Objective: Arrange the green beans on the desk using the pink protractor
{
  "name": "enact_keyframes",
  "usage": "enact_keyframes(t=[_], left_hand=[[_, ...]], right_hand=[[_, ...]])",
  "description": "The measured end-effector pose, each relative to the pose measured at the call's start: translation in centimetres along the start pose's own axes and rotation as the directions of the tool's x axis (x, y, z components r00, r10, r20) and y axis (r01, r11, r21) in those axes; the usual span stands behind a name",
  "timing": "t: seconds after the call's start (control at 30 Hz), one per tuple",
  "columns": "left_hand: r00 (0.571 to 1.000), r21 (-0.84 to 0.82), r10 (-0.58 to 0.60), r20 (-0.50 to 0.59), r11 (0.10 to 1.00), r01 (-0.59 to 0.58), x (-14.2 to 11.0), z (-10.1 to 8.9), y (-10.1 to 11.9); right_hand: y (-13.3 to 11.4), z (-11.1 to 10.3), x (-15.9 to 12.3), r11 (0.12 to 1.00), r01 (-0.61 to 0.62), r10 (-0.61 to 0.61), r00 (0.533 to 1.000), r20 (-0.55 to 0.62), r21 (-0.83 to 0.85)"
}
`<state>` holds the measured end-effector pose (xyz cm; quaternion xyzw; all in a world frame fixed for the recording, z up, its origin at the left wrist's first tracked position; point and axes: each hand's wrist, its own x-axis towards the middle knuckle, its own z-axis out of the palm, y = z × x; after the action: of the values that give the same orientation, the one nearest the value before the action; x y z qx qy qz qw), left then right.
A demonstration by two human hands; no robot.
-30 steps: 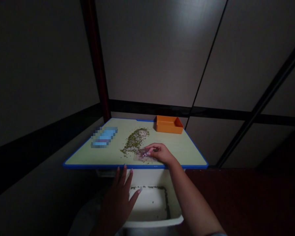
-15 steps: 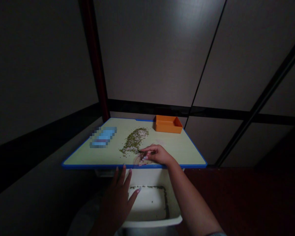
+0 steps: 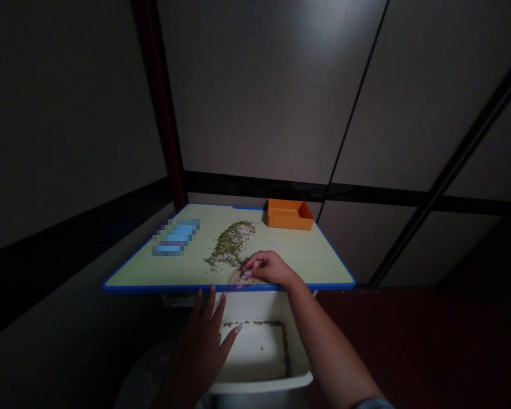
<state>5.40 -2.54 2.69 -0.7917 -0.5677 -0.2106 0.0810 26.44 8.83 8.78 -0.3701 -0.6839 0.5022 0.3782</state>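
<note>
Small green beans point(image 3: 227, 244), like mung beans, lie scattered in a loose patch on the pale table top point(image 3: 306, 261). At the near end of that patch, my right hand point(image 3: 266, 267) rests on the table with its fingers drawn together; what is between the fingertips is too small to make out. My left hand point(image 3: 204, 341) is open, fingers spread, over the left side of a white tub point(image 3: 259, 388). Its fingertips reach toward the table's blue front edge. A few beans line the tub's floor edges.
An orange open box point(image 3: 290, 218) stands at the table's back right corner. Toward the left side lies a blurred-out light blue object point(image 3: 176, 237). Grey panelled walls point(image 3: 255, 102) close in behind and to the left; dark red floor point(image 3: 392, 341) shows at right.
The fingers of my right hand have drawn in, with the index finger bent back from the beans toward the thumb. My left hand keeps its place over the tub.
</note>
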Motion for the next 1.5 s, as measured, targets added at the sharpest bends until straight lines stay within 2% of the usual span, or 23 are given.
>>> enact_keyframes(t=[0.17,0.33,0.5,0.63,0.77,0.9,1.0,1.13,1.33,1.5], left_hand=[[1.000,-0.024,-0.008,-0.013,1.000,0.008,-0.1,0.4,-0.1],[1.000,-0.006,-0.008,0.004,1.000,0.008,0.0,0.4,-0.1],[1.000,0.005,0.011,-0.024,1.000,-0.011,0.0,0.6,-0.2],[0.999,0.003,0.013,-0.031,1.000,-0.013,-0.1,0.6,-0.3],[1.000,-0.014,0.004,-0.019,1.000,-0.004,-0.1,0.5,-0.2],[1.000,-0.027,0.004,-0.012,1.000,-0.004,-0.1,0.5,-0.3],[1.000,-0.029,-0.005,-0.012,1.000,0.004,-0.1,0.6,-0.3],[1.000,-0.033,0.005,-0.027,0.999,-0.006,-0.2,0.7,-0.4],[1.000,-0.030,0.003,-0.024,1.000,-0.004,-0.1,0.5,-0.4],[0.999,-0.031,0.003,-0.039,1.000,-0.004,-0.1,0.4,-0.4]], right_hand=[[0.1,0.4,0.1,0.999,0.021,-0.022,0.999,-0.046,-0.034],[0.0,1.1,0.2,0.986,0.066,-0.084,0.990,-0.109,-0.154],[-0.1,1.7,0.4,0.975,0.066,-0.100,0.983,-0.153,-0.213],[0.4,2.0,0.7,0.966,0.068,-0.113,0.979,-0.168,-0.251],[1.2,1.9,1.1,0.947,0.110,-0.180,0.960,-0.215,-0.301],[1.9,1.6,1.4,0.943,0.091,-0.185,0.942,-0.279,-0.320],[2.2,1.3,1.6,0.950,0.067,-0.170,0.930,-0.326,-0.306],[2.0,0.5,1.3,0.980,0.042,-0.111,0.927,-0.358,-0.195],[1.1,-1.7,0.0,0.995,0.069,-0.089,0.932,-0.352,-0.068],[1.1,-2.1,-0.2,0.996,0.077,-0.087,0.955,-0.282,-0.047]])
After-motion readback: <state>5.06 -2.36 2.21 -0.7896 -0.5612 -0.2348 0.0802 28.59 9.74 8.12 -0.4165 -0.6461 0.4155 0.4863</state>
